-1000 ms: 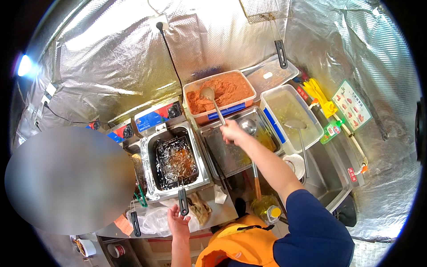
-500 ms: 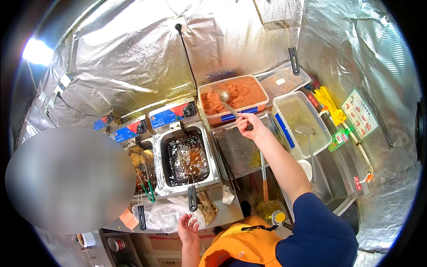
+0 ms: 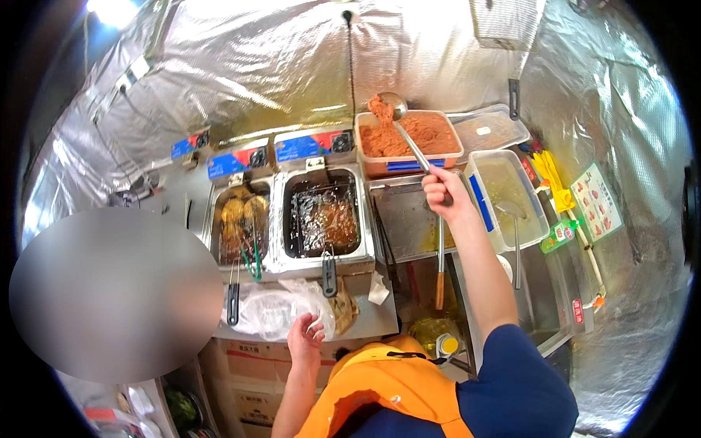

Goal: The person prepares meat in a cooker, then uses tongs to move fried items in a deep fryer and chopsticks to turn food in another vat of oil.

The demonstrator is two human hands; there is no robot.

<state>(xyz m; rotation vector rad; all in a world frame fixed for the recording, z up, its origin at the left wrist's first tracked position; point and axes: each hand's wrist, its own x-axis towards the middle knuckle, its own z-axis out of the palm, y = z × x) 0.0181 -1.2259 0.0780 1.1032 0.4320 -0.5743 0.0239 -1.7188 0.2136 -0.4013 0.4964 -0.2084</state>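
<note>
My right hand [image 3: 446,193] is wrapped round the long handle of a metal ladle [image 3: 413,144], arm stretched forward. The ladle's bowl is above a clear plastic tub [image 3: 410,163] of orange-red, clumpy mixture [image 3: 420,135]. A lump of that mixture hangs from the bowl's left side. My left hand [image 3: 305,337] is open, palm up with its fingers loosely curled and nothing in it. It hovers by a crumpled clear plastic bag [image 3: 274,314] on the counter's front edge, below the handle of a fryer basket [image 3: 329,277].
Two fryer wells hold dark, bubbling oil [image 3: 325,219] and browned pieces [image 3: 241,219]; green-tipped tongs [image 3: 253,264] lean in the left one. A metal tray [image 3: 409,219] lies below the tub. Rightward are a tub of cloudy liquid [image 3: 504,186] and a sink [image 3: 544,310]. A blurred patch hides the left side.
My right hand has lifted the ladle up from the mixture with a lump on it. My left hand stays near the plastic bag, still open. The whole view has shifted.
</note>
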